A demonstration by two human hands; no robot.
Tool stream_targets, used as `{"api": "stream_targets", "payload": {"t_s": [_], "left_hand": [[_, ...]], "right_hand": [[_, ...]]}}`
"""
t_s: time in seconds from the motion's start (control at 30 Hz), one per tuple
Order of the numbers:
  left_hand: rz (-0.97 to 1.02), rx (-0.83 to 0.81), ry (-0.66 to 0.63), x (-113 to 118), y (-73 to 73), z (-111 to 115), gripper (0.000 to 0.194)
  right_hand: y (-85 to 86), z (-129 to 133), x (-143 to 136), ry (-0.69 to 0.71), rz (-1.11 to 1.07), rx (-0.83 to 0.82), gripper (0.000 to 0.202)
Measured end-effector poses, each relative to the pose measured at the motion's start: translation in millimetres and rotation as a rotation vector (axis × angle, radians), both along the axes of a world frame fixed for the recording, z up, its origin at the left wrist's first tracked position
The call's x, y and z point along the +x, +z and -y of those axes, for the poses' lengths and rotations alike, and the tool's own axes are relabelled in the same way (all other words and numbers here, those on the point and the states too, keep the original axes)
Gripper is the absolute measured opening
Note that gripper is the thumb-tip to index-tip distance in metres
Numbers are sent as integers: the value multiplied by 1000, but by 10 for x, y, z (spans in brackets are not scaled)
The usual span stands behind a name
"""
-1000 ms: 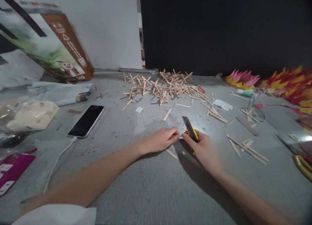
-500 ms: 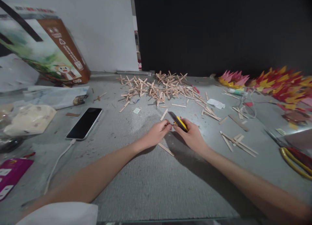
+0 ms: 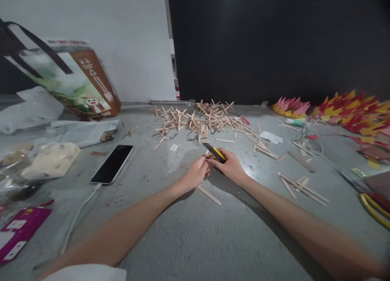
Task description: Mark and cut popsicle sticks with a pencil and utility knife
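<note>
My right hand [image 3: 232, 167] grips a yellow and black utility knife [image 3: 215, 152], its tip pointing up and left. My left hand [image 3: 196, 174] is closed beside it, fingertips pinched on something small next to the knife; what it pinches is too small to tell. A single wooden stick [image 3: 209, 195] lies on the grey table [image 3: 195, 236] just below the hands. A heap of wooden sticks glued into crosses [image 3: 201, 118] lies beyond the hands at the back.
A black phone [image 3: 112, 164] on a white cable lies to the left, near a tilted carton bag [image 3: 71, 80] and papers. Loose sticks [image 3: 301, 185] lie right, with yellow-handled scissors [image 3: 374, 206] and red-yellow paper spikes [image 3: 350, 106]. A magenta box [image 3: 18, 232] sits bottom left.
Both hands have moved away from me up the table toward the stick heap, staying together; the knife now lies flatter, pointing left. The view has tilted slightly.
</note>
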State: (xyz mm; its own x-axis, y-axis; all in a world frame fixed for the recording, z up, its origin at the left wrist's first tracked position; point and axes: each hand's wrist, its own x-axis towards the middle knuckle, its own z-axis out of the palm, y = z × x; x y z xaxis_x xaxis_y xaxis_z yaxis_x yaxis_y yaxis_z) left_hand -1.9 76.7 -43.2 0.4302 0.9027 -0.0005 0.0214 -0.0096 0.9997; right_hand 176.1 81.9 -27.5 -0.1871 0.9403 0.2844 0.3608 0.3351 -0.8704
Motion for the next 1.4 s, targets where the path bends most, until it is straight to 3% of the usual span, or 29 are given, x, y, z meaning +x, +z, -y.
{"api": "stream_targets", "payload": {"t_s": [0.3,0.63,0.93,1.4], "left_hand": [[-14,22,-1,-5,-44,-27,21],[4,-27,8,13,53,7,15],[-32,-13,-5,-7,41,-8,17],[32,-40,3,-1,41,12,12]], "right_hand": [[-29,26,-7,-41,68,34,28],[-54,43,-21,-71,171,99,23],[-126,15,-39,-81,208,112,24],[8,86,-7,-61,93,73,25]]}}
